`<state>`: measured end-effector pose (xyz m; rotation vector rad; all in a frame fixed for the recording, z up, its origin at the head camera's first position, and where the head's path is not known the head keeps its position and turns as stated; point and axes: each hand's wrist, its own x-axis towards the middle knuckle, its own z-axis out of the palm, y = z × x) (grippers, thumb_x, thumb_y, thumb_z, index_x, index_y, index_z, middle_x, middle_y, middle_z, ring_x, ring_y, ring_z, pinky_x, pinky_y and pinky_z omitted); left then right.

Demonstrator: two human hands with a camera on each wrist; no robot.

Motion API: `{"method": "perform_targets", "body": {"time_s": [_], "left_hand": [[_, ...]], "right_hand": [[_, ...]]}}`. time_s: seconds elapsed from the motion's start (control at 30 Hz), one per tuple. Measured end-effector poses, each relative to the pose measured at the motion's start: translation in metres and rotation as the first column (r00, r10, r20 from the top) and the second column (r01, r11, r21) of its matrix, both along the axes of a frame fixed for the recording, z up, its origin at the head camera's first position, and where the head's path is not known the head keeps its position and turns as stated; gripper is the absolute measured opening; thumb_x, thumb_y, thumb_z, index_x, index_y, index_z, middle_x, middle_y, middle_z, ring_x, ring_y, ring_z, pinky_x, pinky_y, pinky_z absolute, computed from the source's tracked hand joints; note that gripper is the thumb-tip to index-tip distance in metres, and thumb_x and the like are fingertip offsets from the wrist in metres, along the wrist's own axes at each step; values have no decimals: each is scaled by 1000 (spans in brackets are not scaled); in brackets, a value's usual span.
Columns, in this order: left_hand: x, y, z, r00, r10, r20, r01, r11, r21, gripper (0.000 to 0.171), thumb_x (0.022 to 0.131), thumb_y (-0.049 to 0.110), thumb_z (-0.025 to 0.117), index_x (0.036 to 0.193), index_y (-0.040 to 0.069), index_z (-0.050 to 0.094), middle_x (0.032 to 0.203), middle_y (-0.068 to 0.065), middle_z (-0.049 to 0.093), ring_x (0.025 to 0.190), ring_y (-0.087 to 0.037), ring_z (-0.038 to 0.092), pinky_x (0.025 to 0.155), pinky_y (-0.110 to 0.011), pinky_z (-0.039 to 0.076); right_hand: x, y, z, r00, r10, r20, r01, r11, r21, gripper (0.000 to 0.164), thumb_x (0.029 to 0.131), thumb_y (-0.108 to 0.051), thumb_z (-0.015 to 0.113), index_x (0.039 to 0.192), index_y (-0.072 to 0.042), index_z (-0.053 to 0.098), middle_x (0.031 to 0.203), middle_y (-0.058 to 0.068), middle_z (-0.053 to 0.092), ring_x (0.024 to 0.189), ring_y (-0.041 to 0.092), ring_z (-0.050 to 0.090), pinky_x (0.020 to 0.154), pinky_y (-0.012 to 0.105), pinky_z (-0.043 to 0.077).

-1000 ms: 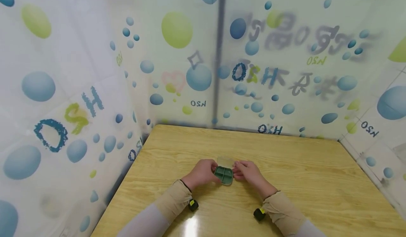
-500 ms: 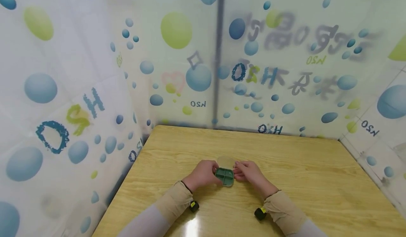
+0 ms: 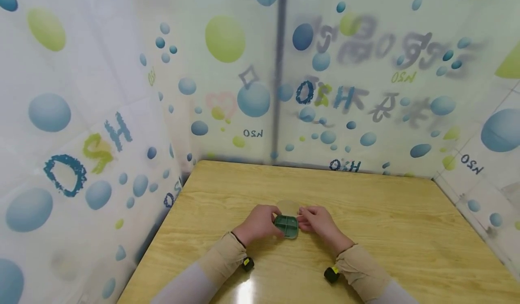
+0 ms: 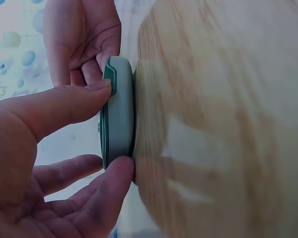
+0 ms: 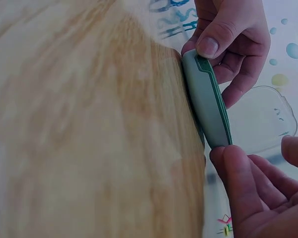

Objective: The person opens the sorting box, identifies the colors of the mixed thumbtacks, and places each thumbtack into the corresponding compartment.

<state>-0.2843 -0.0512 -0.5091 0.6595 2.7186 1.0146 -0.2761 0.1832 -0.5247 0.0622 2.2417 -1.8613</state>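
Your left hand [image 3: 259, 222] grips the small green box [image 4: 120, 106]: the thumb lies on its rim, and a fingertip presses the wall farther along. Your right hand [image 3: 322, 222] does not clasp it; its fingertips touch the opposite end while its thumb stands off, near the clear lid [image 5: 260, 119]. Whether that thumb touches the lid you cannot tell from here.

The lid stands raised on the side of the box toward the tabletop's far edge, leaving four compartments facing you. They are too small in the head view to tell what, if anything, lies in them.

Little has changed over the last second: both hands and the box keep nearly the same places, while the lid looks rounder in outline and fainter, perhaps from a slight change of tilt. For the work in hand, that suggests you are steadying the box with its lid up rather than carrying it.

The box sits low against the tabletop [image 3: 386, 218], nearer its left edge than its right and well in from the far edge; whether its whole underside rests there is unclear. Farther out, a dark wrist device hangs at each of your tan cuffs, and a bubble-patterned sheet [image 3: 183, 46] rises behind the far edge.
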Motion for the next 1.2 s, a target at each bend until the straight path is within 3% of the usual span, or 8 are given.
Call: {"method": "perform_targets", "body": {"time_s": [0.4,0.6,0.77,1.03,1.2], "left_hand": [[-1,-1,3,1000,6,12,-6,1000,-17,59,70,29,100,120,9,76,89,0,73,78,-9,63,71,-28,53],[0,-2,5,1000,-1,11,1,1000,-11,58,69,27,100,118,8,76,89,-1,73,77,-10,62,70,-29,53],[1,-3,3,1000,-6,21,6,1000,-4,58,70,27,99,119,8,75,89,0,73,77,-10,62,70,-29,53],[1,-3,2,1000,-4,25,4,1000,-17,58,72,27,99,122,8,75,89,0,72,77,-10,61,70,-29,53],[1,-2,1,1000,0,22,0,1000,-29,59,72,28,99,121,8,74,89,0,72,77,-11,62,70,-29,53]], "right_hand": [[-1,-2,1,1000,6,-9,-5,999,37,34,112,-16,55,125,10,71,100,13,79,83,10,75,75,26,63],[2,-1,10,997,22,-80,-14,995,100,30,110,-11,58,125,12,70,103,20,78,84,14,77,75,29,65],[0,12,20,985,-28,-172,53,988,144,27,108,-5,60,125,12,70,104,27,76,82,21,77,73,32,65],[-8,39,26,965,-45,-259,124,946,298,24,106,-7,63,123,7,73,105,24,75,84,23,75,73,32,63],[-10,43,26,944,-15,-330,164,888,430,22,103,-8,66,119,4,76,101,20,77,83,25,73,73,36,61]]}}
